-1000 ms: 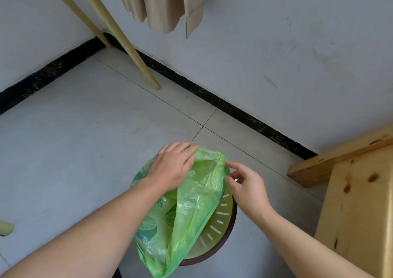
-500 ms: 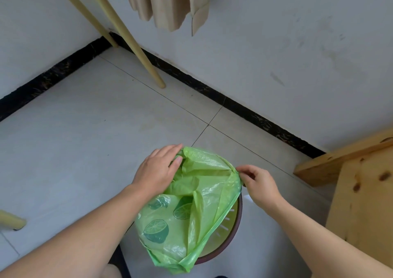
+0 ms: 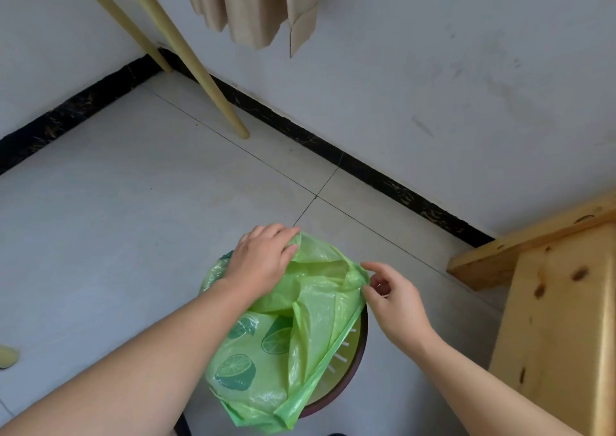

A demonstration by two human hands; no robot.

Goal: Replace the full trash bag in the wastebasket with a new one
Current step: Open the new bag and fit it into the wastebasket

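A thin green trash bag (image 3: 310,322) printed with lime slices is spread over the round wastebasket (image 3: 346,369), whose dark rim and slotted pale-green inner wall show at the lower right. My left hand (image 3: 263,262) grips the bag's mouth at its far left edge. On the right edge, my right hand (image 3: 393,295) pinches the bag between thumb and fingers. Between the two hands the mouth is pulled open above the basket. The bag covers most of the basket, and its lower end hangs over the near rim.
The basket stands on a grey tiled floor (image 3: 116,235) near a white wall with a black baseboard (image 3: 366,172). A pale wooden bench (image 3: 560,302) is close on the right. Two slanted wooden poles (image 3: 200,65) and hanging beige cloth (image 3: 253,5) are at the back.
Both hands have drawn apart, widening the bag's mouth over the basket. The right hand has shifted right toward the rim with the bag's edge.
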